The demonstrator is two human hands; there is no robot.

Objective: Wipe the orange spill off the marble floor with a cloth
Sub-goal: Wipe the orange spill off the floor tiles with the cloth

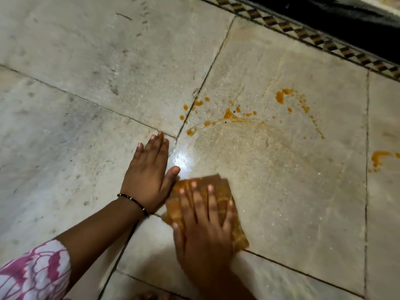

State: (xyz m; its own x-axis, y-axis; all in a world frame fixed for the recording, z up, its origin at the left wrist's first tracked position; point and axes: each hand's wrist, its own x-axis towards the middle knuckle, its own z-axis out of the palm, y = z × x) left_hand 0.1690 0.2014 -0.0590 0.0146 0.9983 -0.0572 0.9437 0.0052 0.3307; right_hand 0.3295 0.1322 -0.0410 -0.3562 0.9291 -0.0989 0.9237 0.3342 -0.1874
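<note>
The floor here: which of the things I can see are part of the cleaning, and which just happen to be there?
Part of the job:
- orange spill, blobs and smears
- cloth, stained orange
- right hand, pressing flat on the cloth
- left hand, flat on the marble floor

Just there:
- patterned border strip
- bracelet
- pink and white sleeve

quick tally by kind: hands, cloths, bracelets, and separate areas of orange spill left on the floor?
Hands: 2, left hand flat on the marble floor, right hand pressing the cloth
Cloths: 1, orange-stained cloth
Bracelets: 1, beaded bracelet on the left wrist
Orange spill areas: 2, main splatter and a smaller patch near the right edge
Total: 6
</note>
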